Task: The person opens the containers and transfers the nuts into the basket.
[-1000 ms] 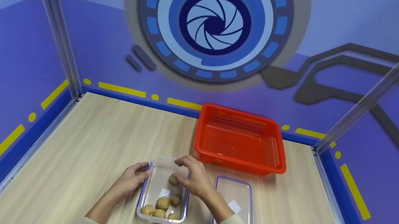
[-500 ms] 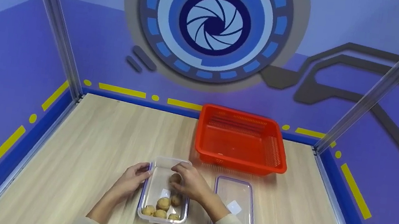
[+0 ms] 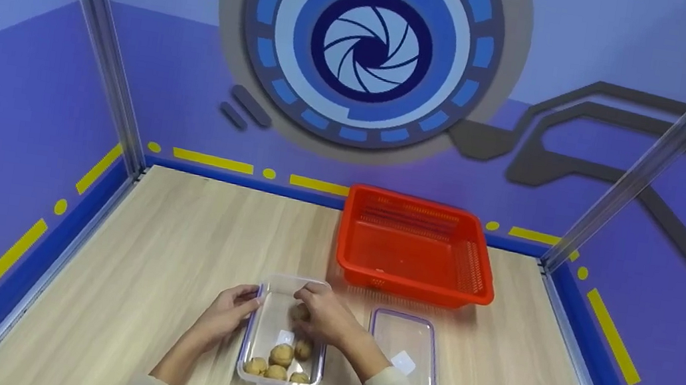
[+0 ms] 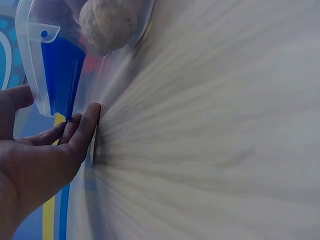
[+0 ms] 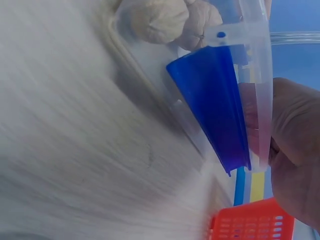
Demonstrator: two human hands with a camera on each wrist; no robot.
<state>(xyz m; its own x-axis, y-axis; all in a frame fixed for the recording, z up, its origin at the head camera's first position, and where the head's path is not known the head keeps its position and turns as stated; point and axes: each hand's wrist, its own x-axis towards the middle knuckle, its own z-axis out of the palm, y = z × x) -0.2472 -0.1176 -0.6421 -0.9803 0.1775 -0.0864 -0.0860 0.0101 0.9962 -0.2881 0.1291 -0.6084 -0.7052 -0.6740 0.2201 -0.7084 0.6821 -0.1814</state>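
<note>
A clear lidless food container [image 3: 269,324] with blue side latches [image 5: 215,105] stands on the table. Several walnuts [image 3: 282,354] lie mostly toward its near end. My left hand [image 3: 229,311] holds its left side, thumb at the rim and fingers along the outer wall by the latch [image 4: 62,75]. Reaching over the right rim, my right hand [image 3: 328,318] grips a brown walnut [image 3: 300,312] low in the far half of the container. Its fingertips are partly hidden behind the container wall in the right wrist view.
The container's clear lid [image 3: 407,336], with a purple-blue edge and a white label, lies to the right, partly under the right forearm. Behind stands a red plastic basket [image 3: 410,289]. Printed panels with metal posts [image 3: 102,44] border the wooden table [image 3: 211,221].
My right hand has lowered deeper into the container with its walnut, its fingers closing more around it. My left hand keeps its place at the container. The head view has tilted slightly.
</note>
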